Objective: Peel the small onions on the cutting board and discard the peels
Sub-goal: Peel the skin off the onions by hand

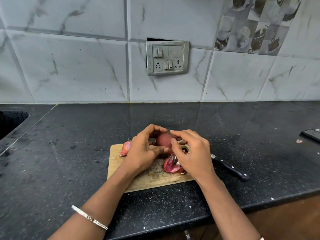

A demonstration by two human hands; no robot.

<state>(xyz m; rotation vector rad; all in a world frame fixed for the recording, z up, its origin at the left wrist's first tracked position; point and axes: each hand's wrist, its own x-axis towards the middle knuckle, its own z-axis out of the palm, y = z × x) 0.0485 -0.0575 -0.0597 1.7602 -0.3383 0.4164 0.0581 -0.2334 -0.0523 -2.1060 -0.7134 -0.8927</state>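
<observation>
Two onions are showing. I'm watching the left hand point(143, 149) curling round one onion point(163, 140) just above the cutting board point(155, 181), with the right hand point(192, 153) pinching at it with thumb and fingertips. The second onion point(125, 148) is lying at the board's left edge, with peels point(172, 164) piling under the right hand. A knife point(232, 168) is resting just beside the board on the black counter point(69, 153), under a tiled wall point(78, 66).

Left hand point(143, 151) and right hand point(194, 153) meet fingertip to fingertip, fingers curled.
</observation>
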